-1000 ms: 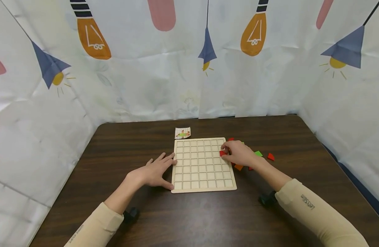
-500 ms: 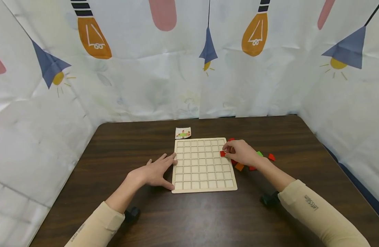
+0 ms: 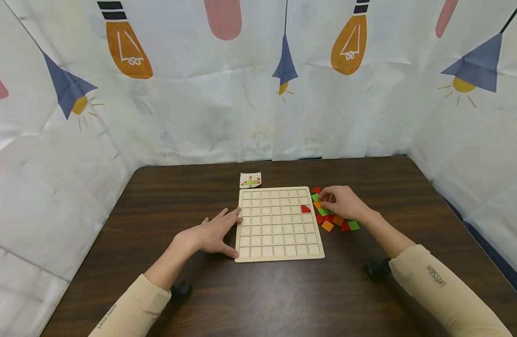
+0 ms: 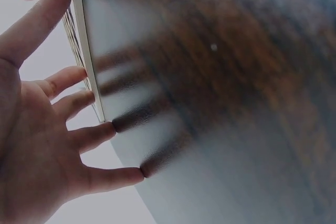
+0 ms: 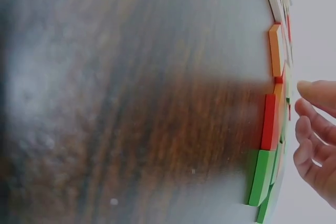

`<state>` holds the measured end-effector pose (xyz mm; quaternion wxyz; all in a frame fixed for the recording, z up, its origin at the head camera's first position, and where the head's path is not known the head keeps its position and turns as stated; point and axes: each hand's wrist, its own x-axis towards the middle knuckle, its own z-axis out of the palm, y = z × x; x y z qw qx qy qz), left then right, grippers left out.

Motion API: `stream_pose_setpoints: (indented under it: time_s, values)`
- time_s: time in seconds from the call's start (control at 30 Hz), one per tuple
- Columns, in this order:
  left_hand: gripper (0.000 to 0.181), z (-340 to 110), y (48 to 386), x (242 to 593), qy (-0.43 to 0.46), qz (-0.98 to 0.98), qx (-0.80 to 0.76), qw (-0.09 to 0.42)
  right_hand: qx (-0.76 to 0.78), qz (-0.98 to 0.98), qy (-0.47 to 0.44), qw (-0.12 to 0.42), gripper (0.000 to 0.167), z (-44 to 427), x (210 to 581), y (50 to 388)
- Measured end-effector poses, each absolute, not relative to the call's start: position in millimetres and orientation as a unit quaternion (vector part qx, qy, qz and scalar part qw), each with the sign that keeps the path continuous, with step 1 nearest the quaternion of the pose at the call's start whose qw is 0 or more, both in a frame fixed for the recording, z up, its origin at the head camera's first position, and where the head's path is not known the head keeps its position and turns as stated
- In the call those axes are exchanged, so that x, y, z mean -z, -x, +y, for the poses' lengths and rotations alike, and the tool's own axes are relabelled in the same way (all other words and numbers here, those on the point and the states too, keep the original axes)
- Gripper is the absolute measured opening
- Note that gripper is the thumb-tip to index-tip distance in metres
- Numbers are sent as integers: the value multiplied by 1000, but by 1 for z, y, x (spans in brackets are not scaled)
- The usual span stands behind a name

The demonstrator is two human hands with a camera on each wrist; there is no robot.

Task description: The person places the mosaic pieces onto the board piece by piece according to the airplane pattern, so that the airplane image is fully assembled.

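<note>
A pale wooden grid board [image 3: 279, 258] lies on the dark table. One red piece with a curved edge [image 3: 306, 208] sits in a cell near its right side. My left hand [image 3: 212, 234] rests at the board's left edge, thumb and fingers spread; the left wrist view shows fingertips [image 4: 92, 97] against that edge. Over a pile of red, green and orange pieces right of the board is my right hand [image 3: 347, 202]. Its fingers are loosely bent, with nothing seen between thumb and fingers in the right wrist view. The hand hides part of the pile.
A small card [image 3: 250, 180] with a coloured pattern on a grid lies behind the board's far left corner. An orange piece [image 3: 328, 226] and a green piece [image 3: 353, 225] lie at the pile's near side. A printed curtain [image 3: 199, 121] stands behind the table.
My right hand has let go of the red piece in its board cell and moved right, over the pile. My left hand has stayed at the board's left edge.
</note>
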<state>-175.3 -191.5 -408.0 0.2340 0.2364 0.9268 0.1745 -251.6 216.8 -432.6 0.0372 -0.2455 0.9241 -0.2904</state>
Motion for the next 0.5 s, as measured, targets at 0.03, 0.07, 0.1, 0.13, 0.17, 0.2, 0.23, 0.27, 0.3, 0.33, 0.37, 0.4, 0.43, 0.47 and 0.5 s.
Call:
stream_pose_setpoints:
  time_s: [0.03,0.07,0.1,0.13,0.17,0.2,0.23,0.27,0.3,0.33,0.37,0.4,0.43,0.47,0.5]
  values:
    - [87,-192,175,408,-237,927,-175,234,290,925,243,36,10,217,433,252]
    - [87,-192,175,408,-237,926,-176,234,289,926,239,37,9,218,433,253]
    - [86,-192,175,407,-236,926,-177,234,288,927,237,37,9,218,434,254]
    - [86,-192,175,407,-237,926,-177,235,287,928,236,38,9,218,435,255]
    - [86,-192,175,407,-237,926,-177,235,285,929,232,39,9,218,435,256]
    - [86,-192,175,407,-238,926,-177,235,284,930,230,39,9,217,436,256]
    - [87,-192,175,408,-238,926,-177,235,284,931,228,39,9,217,436,257]
    - [87,-192,175,408,-238,926,-177,235,282,931,227,39,9,217,437,257]
    - [87,-192,175,408,-239,926,-177,234,281,932,226,38,9,217,438,258]
    - [87,-192,175,408,-239,926,-176,234,281,933,223,36,9,217,438,258]
    - [87,-193,175,408,-239,926,-176,234,281,933,222,34,10,218,438,259]
    - [88,-193,175,409,-239,926,-174,233,283,933,222,32,10,219,439,259]
    - [88,-193,175,409,-239,927,-174,233,284,932,222,31,10,220,439,259]
    - [88,-193,175,409,-239,927,-173,233,285,933,220,29,10,221,439,259]
    - [88,-193,175,409,-239,927,-171,232,287,932,218,29,11,223,439,259]
